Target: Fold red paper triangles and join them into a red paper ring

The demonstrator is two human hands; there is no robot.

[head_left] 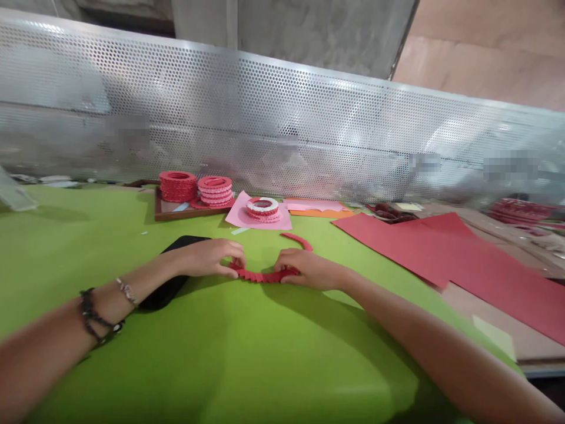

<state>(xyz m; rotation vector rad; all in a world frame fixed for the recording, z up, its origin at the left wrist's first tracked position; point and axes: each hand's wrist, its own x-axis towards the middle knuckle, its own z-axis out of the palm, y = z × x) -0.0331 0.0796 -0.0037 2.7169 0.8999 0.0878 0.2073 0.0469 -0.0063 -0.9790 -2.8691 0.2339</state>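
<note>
A pleated red paper strip curves between my two hands, low over the green table. My left hand pinches its left end with thumb and fingers. Its right part is gripped by my right hand, whose fingers cover some of the folds. Just behind the right hand, a curved red paper piece shows; whether it joins the strip I cannot tell. A black phone-like slab lies partly under my left forearm.
Stacked red rings and pink-and-red rings stand on a brown tray. White and red rings rest on pink paper. Large red sheets cover the right side. A perforated metal panel closes off the back.
</note>
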